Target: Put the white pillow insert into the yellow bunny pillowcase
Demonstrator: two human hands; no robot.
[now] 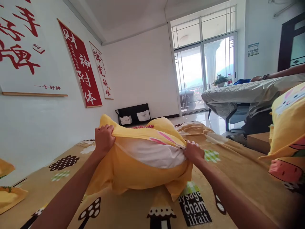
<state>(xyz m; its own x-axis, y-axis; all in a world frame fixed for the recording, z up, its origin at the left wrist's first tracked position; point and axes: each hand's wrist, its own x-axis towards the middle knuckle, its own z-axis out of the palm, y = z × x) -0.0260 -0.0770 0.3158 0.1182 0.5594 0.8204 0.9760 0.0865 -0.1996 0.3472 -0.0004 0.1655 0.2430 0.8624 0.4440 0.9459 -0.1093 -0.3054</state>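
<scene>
A yellow pillowcase [140,179] with a pink-eared rabbit print lies in front of me, its long opening facing me. Through that opening shows a white pillow insert [152,154]. My left hand [105,138] is closed on the upper edge of the pillowcase at the left end of the opening. At the right end, my right hand [194,151] grips the case's edge with fingers curled. Between the two hands the upper edge is stretched taut. Behind it is another yellow bulge [164,122] with a patch of red print; whether it belongs to the same case I cannot tell.
A tan patterned blanket [228,178] spreads beneath everything. Yellow pillows [289,117] are stacked at the right, and yellow fabric [10,198] lies at the left edge. Behind stands a plastic-covered table [221,93], with another person's arm [276,75] resting on it. A cardboard box [258,141] sits below.
</scene>
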